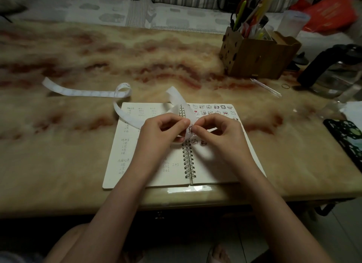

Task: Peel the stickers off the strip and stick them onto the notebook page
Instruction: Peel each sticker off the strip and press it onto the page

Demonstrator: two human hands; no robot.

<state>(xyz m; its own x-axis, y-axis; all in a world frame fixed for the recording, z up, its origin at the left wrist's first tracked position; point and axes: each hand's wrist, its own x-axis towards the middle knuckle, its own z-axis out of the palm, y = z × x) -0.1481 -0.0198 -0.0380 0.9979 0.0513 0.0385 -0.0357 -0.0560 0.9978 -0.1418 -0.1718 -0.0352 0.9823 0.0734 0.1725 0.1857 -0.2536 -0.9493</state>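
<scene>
Now my left hand (166, 127) pinches the strip (125, 114) taut while my right hand (213, 131) nips a sticker (190, 129); I'd peel slowly, low over the page (221, 165)

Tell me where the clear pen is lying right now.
In the head view the clear pen lies flat on the table, right of centre, just in front of the wooden pen holder and beyond the notebook's top right corner.
</scene>
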